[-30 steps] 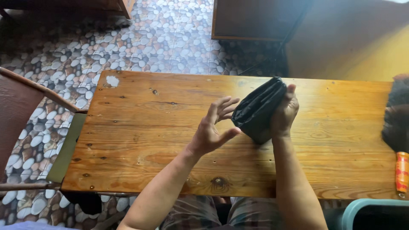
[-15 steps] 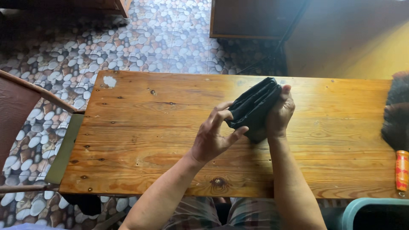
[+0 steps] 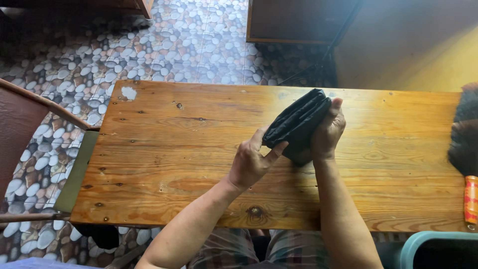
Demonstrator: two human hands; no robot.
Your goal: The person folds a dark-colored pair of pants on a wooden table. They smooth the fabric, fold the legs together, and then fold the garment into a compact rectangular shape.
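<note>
A varnished plank table [image 3: 199, 164] stands on a floor printed with a pebble pattern [image 3: 149, 45], with a dark cabinet [image 3: 298, 20] and a yellowish wall beyond its far edge.

Both hands are on a black folded cloth [image 3: 298, 124], held just above the boards a little right of the table's middle and nearer the far edge than the near one. The left hand [image 3: 251, 162] has its thumb and forefinger pinched on the lower left end of the bundle, the other fingers curled loosely under. The right hand [image 3: 328, 132] wraps the right side, palm against the cloth, its fingertips showing over the upper end, so the grip is closed around the bundle.

The cloth looks already folded several times: layered edges run lengthways along its top, and it forms a compact, thick strip tilted from lower left to upper right. Judging from this, most of the folding seems done, and what remains appears to be tightening or one last fold and setting it down; it is not yet resting flat on the table.

At the right edge lie a dark bristly brush [image 3: 465, 129] with an orange handle, well apart from the hands, and a teal rim [image 3: 423, 241] by the near right corner. A brown chair [image 3: 30, 124] stands off the left edge.
</note>
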